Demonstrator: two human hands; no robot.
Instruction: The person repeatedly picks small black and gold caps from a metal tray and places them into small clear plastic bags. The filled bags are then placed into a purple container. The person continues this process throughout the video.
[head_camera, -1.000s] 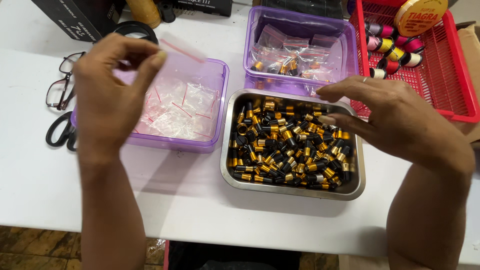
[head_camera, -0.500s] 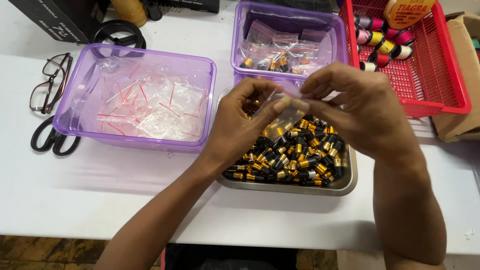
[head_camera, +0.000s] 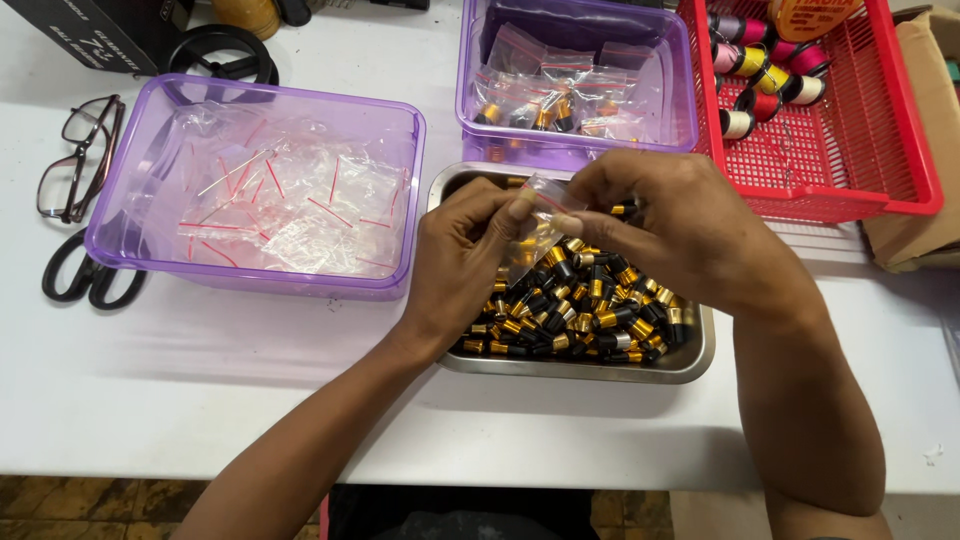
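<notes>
Both hands meet over a metal tray heaped with small black-and-gold cylindrical parts. Between them is a small clear zip bag with a red strip. My left hand pinches the bag's left side with thumb and fingers. My right hand grips its top right edge from above. The bag hangs just above the parts; whether anything is inside it is hard to tell.
A purple tub of empty clear zip bags stands left of the tray. Behind the tray, another purple tub holds filled bags. A red basket with thread spools is at right, a cardboard box beyond. Glasses and scissors lie far left.
A second ago my hands were apart, the left above the bag tub. They came together over the metal tray and now both hold one small bag.
</notes>
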